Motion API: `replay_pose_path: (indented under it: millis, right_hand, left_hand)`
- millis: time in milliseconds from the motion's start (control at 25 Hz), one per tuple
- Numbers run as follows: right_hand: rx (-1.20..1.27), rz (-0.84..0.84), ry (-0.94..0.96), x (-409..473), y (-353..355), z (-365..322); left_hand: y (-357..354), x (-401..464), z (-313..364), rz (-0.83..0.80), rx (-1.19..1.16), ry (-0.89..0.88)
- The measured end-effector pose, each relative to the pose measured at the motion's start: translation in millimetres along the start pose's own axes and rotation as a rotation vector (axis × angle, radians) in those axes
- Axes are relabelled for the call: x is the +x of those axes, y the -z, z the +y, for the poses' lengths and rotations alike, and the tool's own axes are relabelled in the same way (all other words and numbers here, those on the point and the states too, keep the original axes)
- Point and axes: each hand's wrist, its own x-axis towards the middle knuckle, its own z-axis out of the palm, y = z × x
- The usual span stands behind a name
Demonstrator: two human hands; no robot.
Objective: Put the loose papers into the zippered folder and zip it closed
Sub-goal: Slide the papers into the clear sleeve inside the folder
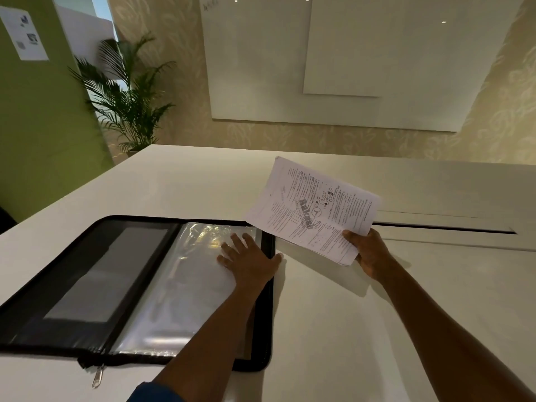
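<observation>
Silver metal zip pull (98, 376) hangs off near edge of black zippered folder (72, 288). Folder lies open flat on white table (333, 329). Shiny clear plastic sleeves (185, 285) fill its right half. Left hand (249, 261) lies flat on sleeves, fingers straight and spread, thumb over folder's right edge. Right hand (368, 250) just right of folder, pinches bunch of white printed papers (313, 210) at near corner. Papers held up off table, tilted. Green potted palm plant (127, 97) far back left. White wall boards (348, 59) behind.
</observation>
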Motion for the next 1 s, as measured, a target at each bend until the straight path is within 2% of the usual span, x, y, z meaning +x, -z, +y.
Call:
replay_pose_path:
  millis: [240,720,840,1000]
  right_hand:
    - [-0.021,0.058,-0.038,7,10,4]
    - [-0.041,0.062,-0.054,-1,18,6]
    - [-0.047,0.068,-0.068,-6,18,8]
    - [-0.015,0.111,-0.082,-14,21,8]
  left_hand:
    - [-10,-1,-3,0.068,0.107,-0.016]
    - [-2,-1,-11,-0.006,0.157,-0.107]
    - [3,-1,-16,-0.038,0.176,-0.172]
    - [17,3,-37,-0.074,0.160,-0.345]
